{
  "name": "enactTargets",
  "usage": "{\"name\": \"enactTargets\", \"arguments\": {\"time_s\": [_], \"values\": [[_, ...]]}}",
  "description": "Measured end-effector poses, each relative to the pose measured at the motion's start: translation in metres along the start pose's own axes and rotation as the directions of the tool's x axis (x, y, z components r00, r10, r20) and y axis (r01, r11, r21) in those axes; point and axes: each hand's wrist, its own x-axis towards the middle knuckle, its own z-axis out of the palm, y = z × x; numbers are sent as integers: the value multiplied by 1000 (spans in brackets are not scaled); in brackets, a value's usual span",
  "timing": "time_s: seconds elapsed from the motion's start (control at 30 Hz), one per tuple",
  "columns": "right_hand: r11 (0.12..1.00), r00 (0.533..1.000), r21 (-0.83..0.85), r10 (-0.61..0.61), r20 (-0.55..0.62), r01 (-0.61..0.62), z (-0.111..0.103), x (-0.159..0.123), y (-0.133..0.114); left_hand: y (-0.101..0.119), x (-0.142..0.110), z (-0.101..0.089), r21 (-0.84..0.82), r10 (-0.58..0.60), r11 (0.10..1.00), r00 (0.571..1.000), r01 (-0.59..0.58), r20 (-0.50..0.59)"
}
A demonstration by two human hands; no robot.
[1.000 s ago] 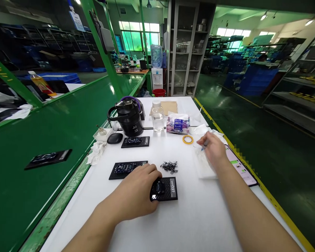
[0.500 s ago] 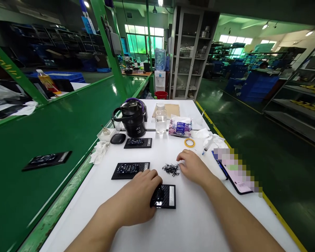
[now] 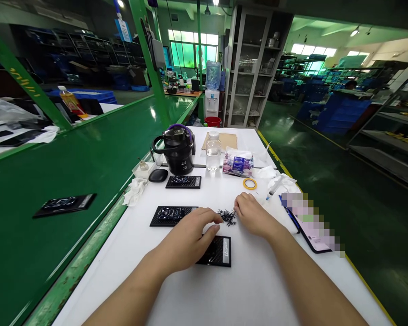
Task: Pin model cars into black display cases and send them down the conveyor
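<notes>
Grip loose, nothing held: right hand (image 3: 255, 215) perhaps touching black scrap pile (image 3: 228, 217); left hand (image 3: 187, 240) over black card (image 3: 218, 251)

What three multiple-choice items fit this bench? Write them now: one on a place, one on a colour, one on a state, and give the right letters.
1. Where do the black wiry bits lie?
A) Inside the black kettle
B) On the white bench, between the two hands
C) On the phone

2. What colour is the roll of tape?
A) Yellow
B) Blue
C) Red

3. How does the clear plastic bottle stand?
A) On its side, uncapped
B) Upside down
C) Upright, with its white cap on

Right letters:
1. B: the bits sit on the bench, with the left hand on one side and the right hand on the other.
2. A: the ring of tape shows yellow on the white bench.
3. C: the bottle stands on its base, its white cap on top.
</notes>
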Motion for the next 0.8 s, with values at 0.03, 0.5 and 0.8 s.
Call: {"name": "enactTargets", "arguments": {"time_s": [0.03,0.5,0.8], "values": [[999,1000,28,-20,-24,21,-2,-2,-2,1,1,1,-29,-20,999,1000,20,-23],[834,841,303,-303,-448,462,5,-21,-72,5,8,7,-781,-262,599,965,178,18],[844,950,486,-79,-303,225,-7,-24,-65,-10,6,8,94,205,978,785,-185,-585]]}}
